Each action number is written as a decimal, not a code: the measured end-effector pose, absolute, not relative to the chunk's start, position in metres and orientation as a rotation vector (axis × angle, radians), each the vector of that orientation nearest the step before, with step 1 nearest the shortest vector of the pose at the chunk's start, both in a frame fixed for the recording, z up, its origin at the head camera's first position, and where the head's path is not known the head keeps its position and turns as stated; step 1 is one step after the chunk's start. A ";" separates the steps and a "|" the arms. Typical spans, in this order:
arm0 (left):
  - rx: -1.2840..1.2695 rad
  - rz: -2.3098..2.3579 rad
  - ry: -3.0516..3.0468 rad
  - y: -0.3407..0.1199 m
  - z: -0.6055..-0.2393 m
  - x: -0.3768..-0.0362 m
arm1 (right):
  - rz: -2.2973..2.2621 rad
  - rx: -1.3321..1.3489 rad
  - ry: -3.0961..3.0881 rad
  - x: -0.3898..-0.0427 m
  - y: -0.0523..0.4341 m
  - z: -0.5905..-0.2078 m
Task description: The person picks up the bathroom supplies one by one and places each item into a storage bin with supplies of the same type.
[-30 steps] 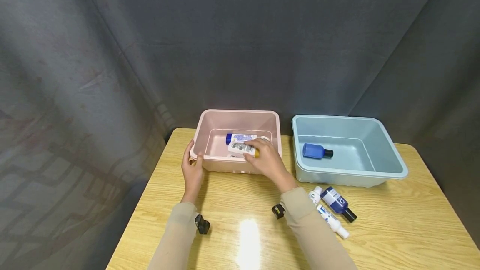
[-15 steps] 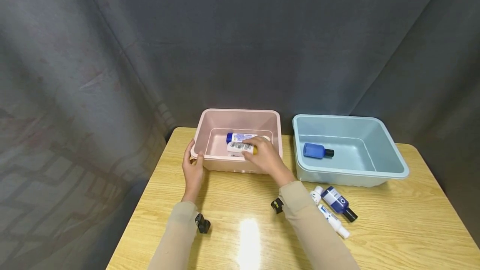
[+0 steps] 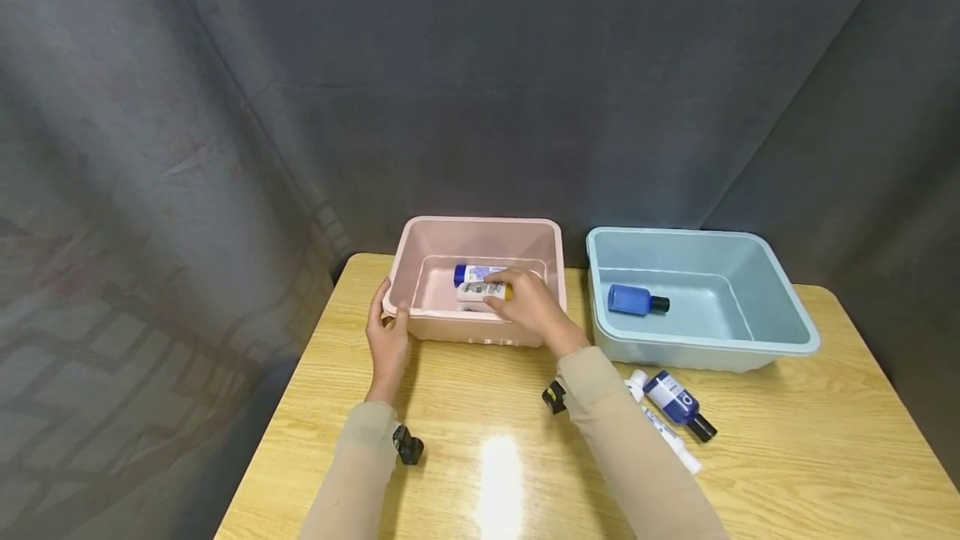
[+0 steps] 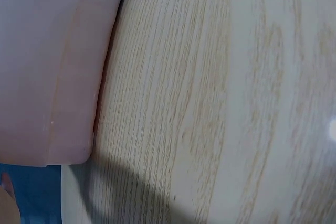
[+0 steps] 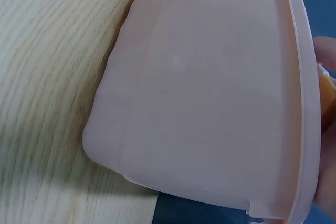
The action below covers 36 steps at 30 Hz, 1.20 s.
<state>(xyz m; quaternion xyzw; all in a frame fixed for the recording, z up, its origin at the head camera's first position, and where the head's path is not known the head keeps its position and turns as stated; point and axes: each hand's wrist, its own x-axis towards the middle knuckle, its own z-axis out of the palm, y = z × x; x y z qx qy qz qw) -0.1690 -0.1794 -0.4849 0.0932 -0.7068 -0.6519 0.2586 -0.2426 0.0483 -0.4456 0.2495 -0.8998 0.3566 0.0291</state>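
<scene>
Two beige sleeves (image 3: 637,448) reach forward over a wooden table (image 3: 450,473). The left hand (image 3: 387,344) grips the near left corner of a pink bin (image 3: 457,329), thumb in front, fingers along the side. The right hand (image 3: 531,302) reaches in over the near edge, thumb and fingers pinching a white bottle (image 3: 478,292) that lies sideways inside, just nearer than a blue-and-white bottle (image 3: 477,272).

Studio-like corner, grey drapes (image 3: 510,90), wooden table (image 3: 787,448)
</scene>
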 end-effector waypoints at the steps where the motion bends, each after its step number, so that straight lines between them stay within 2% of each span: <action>1: 0.252 -1.768 -1.914 -0.179 -0.485 -0.169 | 1.103 0.768 -2.780 -0.243 0.048 -0.445; 36: 0.301 -1.759 -1.897 -0.179 -0.486 -0.169 | 1.215 0.729 -2.697 -0.239 0.049 -0.438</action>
